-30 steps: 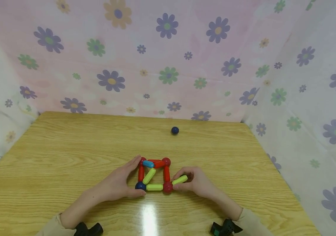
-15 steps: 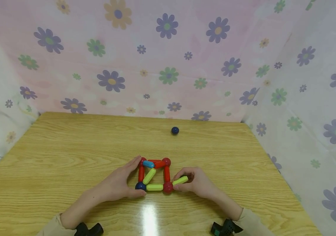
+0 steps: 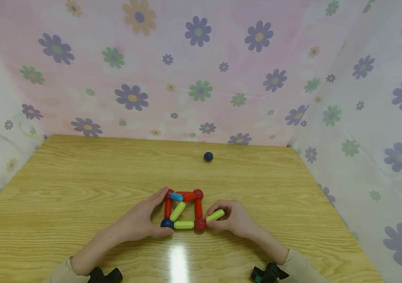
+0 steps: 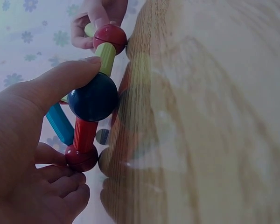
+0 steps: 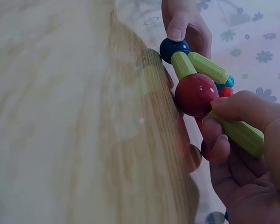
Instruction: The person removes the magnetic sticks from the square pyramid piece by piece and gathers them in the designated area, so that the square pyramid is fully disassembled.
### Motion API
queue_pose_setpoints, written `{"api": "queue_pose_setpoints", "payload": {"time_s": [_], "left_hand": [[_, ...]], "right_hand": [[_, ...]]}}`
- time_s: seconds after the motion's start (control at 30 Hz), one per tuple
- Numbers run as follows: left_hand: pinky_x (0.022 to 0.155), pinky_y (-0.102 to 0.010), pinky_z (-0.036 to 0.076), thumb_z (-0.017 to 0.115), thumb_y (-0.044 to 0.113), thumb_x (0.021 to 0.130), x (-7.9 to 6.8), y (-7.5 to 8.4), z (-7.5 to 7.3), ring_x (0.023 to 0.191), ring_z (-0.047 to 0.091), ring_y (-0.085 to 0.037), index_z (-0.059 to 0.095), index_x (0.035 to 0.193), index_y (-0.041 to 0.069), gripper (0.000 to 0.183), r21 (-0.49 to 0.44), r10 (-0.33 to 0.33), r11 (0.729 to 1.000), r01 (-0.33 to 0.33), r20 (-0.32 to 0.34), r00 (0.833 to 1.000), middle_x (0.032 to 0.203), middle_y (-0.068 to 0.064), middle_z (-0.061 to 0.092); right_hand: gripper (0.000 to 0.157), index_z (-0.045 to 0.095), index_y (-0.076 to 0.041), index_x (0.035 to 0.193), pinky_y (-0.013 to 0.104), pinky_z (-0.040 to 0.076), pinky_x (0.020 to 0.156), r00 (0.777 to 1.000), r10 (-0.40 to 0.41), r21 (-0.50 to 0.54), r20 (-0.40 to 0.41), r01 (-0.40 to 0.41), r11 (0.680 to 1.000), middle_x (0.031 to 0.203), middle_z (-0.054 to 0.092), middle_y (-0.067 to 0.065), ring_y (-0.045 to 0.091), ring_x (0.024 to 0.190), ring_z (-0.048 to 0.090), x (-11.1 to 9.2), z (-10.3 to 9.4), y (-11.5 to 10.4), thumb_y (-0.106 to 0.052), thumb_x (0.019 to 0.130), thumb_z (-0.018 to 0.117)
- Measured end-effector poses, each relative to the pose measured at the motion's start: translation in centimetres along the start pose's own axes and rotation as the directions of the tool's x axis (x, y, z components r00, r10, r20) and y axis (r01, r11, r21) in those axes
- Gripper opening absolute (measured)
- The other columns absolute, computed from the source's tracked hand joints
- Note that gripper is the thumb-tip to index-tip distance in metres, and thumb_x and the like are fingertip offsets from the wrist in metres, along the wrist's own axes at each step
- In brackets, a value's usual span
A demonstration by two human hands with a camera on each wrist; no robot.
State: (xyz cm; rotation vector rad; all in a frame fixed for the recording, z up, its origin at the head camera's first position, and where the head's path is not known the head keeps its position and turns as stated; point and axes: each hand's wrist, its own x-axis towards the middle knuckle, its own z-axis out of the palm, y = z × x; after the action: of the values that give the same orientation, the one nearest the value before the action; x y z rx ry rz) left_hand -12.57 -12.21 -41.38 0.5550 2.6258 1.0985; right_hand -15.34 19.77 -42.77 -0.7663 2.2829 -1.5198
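Observation:
A square of magnetic building sticks and balls lies on the table, with red balls [image 3: 198, 194] at three corners and a dark blue ball [image 3: 167, 224] at the near left. My left hand [image 3: 141, 222] holds its left side, thumb on the blue ball and fingers at the far-left red ball [image 4: 81, 157]. My right hand [image 3: 234, 220] pinches a yellow-green stick [image 3: 215, 215] whose end meets the near-right red ball [image 5: 197, 95]. Another yellow-green stick [image 3: 178, 211], a light blue stick [image 3: 176, 197] and a red stick [image 3: 189, 197] slant up from the other corners.
A loose dark blue ball [image 3: 208, 156] sits toward the back of the wooden table [image 3: 98, 169]. Flower-printed cloth [image 3: 172, 78] hangs behind the table and at both sides.
Both hands keep their places on the square and the stick. Only a slight shift of the whole head view shows.

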Motion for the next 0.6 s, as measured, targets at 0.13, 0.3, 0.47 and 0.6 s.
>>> {"api": "queue_pose_setpoints", "payload": {"time_s": [0.13,0.3,0.47,0.6], "left_hand": [[0.114,-0.06,0.033,0.081,0.059,0.074,-0.1,-0.1,-0.1,0.149,0.03,-0.037,0.022,0.16,0.012,0.115,0.004,-0.004,1.0,0.004,-0.002,1.0,0.165,-0.007,0.024],[0.114,-0.06,0.033,0.081,0.059,0.075,-0.2,-0.1,-0.2,0.148,0.03,-0.037,0.022,0.16,0.011,0.114,0.005,-0.004,1.0,0.004,-0.001,1.0,0.165,-0.008,0.024],[0.114,-0.06,0.033,0.081,0.06,0.075,0.0,-0.1,-0.1,0.149,0.029,-0.037,0.023,0.16,0.011,0.114,0.011,-0.001,1.0,0.001,0.004,1.0,0.165,-0.007,0.024],[0.114,-0.06,0.033,0.081,0.06,0.074,0.0,0.0,-0.1,0.149,0.029,-0.037,0.023,0.16,0.011,0.114,0.009,0.006,1.0,-0.006,0.007,1.0,0.165,-0.007,0.024]], "right_hand": [[0.017,0.072,-0.008,0.102,0.023,0.054,0.066,0.998,-0.012,0.015,-0.056,0.013,1.0,0.101,0.071,0.012,0.011,0.078,0.062,0.6,-0.7,-0.5,-0.013,0.087,0.079],[0.019,0.074,-0.01,0.104,0.025,0.054,0.066,0.982,0.049,0.0,-0.182,-0.05,0.999,0.102,0.07,0.011,0.015,0.076,0.063,1.5,-2.7,-1.4,-0.017,0.086,0.08],[0.025,0.075,-0.014,0.107,0.035,0.057,0.069,0.957,0.088,-0.021,-0.278,-0.098,0.995,0.11,0.07,0.007,0.031,0.076,0.065,2.5,-4.6,-1.7,-0.026,0.087,0.08],[0.028,0.076,-0.017,0.109,0.042,0.057,0.072,0.933,0.106,-0.004,-0.343,-0.114,0.993,0.112,0.07,0.007,0.032,0.08,0.065,3.3,-5.4,-1.6,-0.031,0.086,0.08]]}}
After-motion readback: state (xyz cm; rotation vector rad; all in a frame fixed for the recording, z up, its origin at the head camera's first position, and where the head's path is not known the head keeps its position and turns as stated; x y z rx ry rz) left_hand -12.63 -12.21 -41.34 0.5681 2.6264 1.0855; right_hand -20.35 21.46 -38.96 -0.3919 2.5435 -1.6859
